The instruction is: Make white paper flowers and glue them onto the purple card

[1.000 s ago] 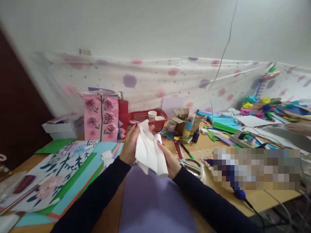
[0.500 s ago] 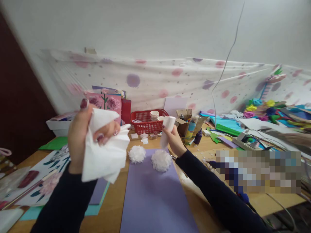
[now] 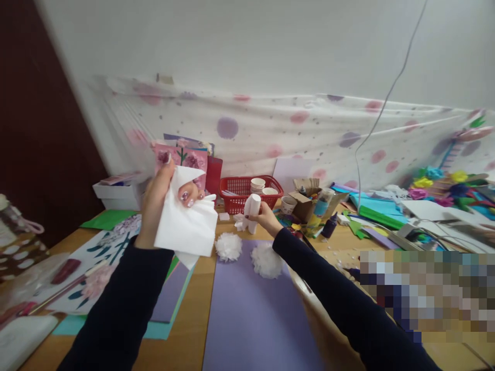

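Observation:
My left hand (image 3: 158, 198) is raised over the left part of the table, its fingers closed on a crumpled white tissue (image 3: 187, 229) that hangs down below them. Farther out, my right hand (image 3: 266, 217) pinches a small white roll (image 3: 253, 208), held upright just in front of the red basket. Whether the roll's lower end touches the table I cannot tell. Two fluffy white paper pompoms, a left one (image 3: 228, 247) and a right one (image 3: 266, 260), lie at the far end of a purple sheet (image 3: 255, 314). My right forearm passes beside the right pompom.
The red basket (image 3: 232, 203) holds white paper cups (image 3: 258, 184). To its right stand a cardboard box (image 3: 305, 206) and a dark purple bottle (image 3: 330, 225). A flower picture (image 3: 83, 278) lies left; coloured paper and cables crowd the right. A pixelated patch covers the lower right.
The view has swung left. My right hand has lowered the white roll toward the tabletop near the basket. My left hand still grips the tissue, which now hangs flatter.

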`<state>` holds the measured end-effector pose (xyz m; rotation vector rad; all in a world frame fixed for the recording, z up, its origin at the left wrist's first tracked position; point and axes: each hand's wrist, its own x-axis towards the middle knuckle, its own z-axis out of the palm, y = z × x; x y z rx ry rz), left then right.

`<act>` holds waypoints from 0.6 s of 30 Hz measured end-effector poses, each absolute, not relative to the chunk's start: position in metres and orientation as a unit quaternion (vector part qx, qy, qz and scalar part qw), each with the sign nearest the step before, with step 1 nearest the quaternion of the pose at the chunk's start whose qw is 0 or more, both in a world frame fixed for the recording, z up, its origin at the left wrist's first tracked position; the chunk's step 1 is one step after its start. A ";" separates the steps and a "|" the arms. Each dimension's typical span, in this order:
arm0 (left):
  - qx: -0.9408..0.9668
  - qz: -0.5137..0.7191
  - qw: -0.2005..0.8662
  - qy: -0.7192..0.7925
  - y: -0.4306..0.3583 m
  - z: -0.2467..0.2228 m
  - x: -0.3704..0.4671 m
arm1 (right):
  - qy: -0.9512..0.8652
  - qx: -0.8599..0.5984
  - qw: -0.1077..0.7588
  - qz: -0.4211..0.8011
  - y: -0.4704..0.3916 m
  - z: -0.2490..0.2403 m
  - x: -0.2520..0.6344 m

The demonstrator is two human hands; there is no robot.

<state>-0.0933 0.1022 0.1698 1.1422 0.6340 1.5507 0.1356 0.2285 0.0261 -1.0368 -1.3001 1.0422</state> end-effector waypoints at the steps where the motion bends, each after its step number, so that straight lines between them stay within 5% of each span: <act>1: 0.474 0.645 0.541 0.259 0.104 0.168 -0.091 | -0.550 -0.447 0.557 0.433 0.226 0.028 0.137; 8: 0.409 0.576 0.657 0.264 0.103 0.131 -0.059 | -0.538 -0.456 0.636 0.313 0.150 0.070 0.139; 11: 0.447 0.518 0.662 0.308 0.093 0.092 -0.043 | -0.540 -0.449 0.551 0.451 0.094 0.075 0.135; 14: 0.505 0.484 0.611 0.371 0.085 0.053 -0.037 | -0.526 -0.468 0.402 0.585 0.062 0.058 0.139; 18: 0.673 0.424 0.420 0.437 0.090 0.027 -0.050 | -0.540 -0.473 0.394 0.574 0.063 0.025 0.151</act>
